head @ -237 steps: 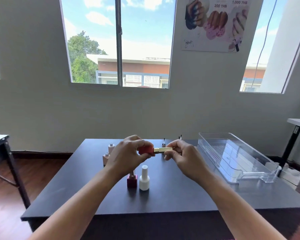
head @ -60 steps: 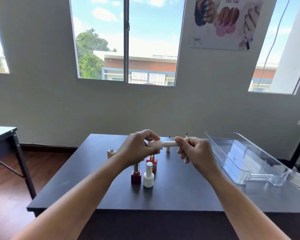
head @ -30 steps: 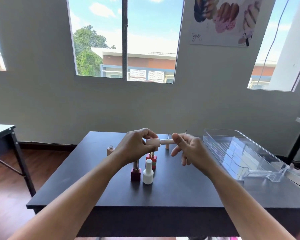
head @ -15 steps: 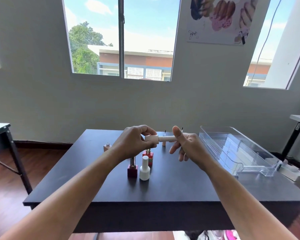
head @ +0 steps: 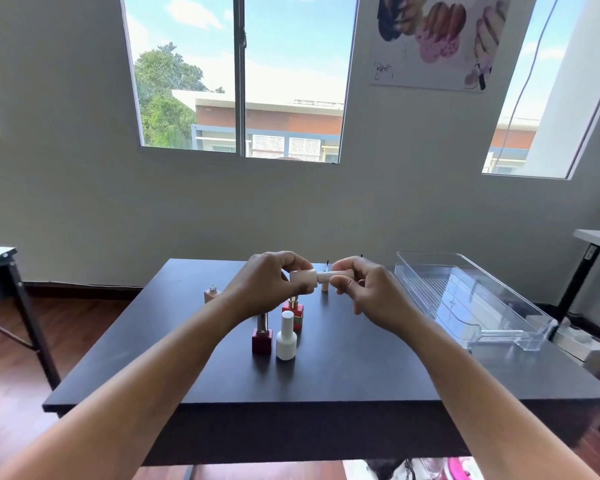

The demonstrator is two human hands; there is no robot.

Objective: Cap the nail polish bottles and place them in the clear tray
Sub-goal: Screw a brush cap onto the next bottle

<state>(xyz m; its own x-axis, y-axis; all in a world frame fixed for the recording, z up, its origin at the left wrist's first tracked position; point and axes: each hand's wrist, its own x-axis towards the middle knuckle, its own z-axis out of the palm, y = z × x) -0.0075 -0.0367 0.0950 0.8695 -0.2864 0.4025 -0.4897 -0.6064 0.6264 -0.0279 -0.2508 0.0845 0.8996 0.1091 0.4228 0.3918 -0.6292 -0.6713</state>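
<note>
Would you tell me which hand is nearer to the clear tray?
The right hand, on the cap, sits just left of the clear tray; the left hand, gripping the bottle, is farther left.

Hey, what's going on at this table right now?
A person is capping a pale pink bottle: the left hand grips it sideways and the right hand pinches its cap at the neck. A white bottle, a dark red bottle and an open beige bottle stand on the dark table. No bottle is in the clear tray yet.
</note>
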